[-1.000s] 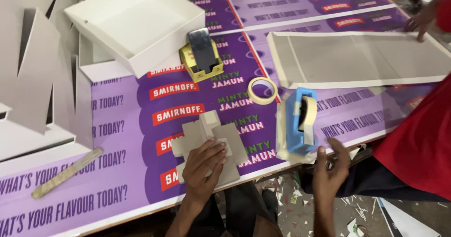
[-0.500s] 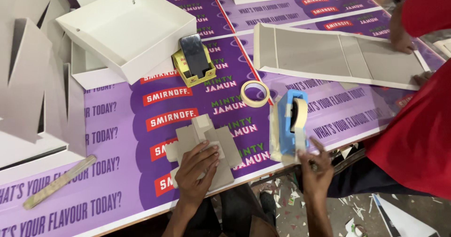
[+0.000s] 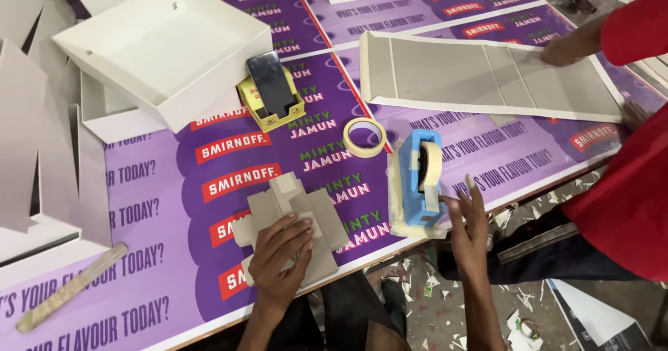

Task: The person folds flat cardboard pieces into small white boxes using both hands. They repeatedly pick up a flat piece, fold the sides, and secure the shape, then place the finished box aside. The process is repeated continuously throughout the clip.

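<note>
While the head view is looking down on a purple printed table covering, the left hand is pressing flat, fingers spread, on a cross-shaped grey card cutout lying near the table's front edge; the palm is hiding the cutout's lower middle. Right hand is hovering open, fingers splayed, just beside a blue tape dispenser (contact cannot be told). Nearby: loose tape roll, dark phone on yellow box, white open tray, ruler. A co-worker in red, mostly cut off at the right, is resting a hand on a long scored board.
</note>
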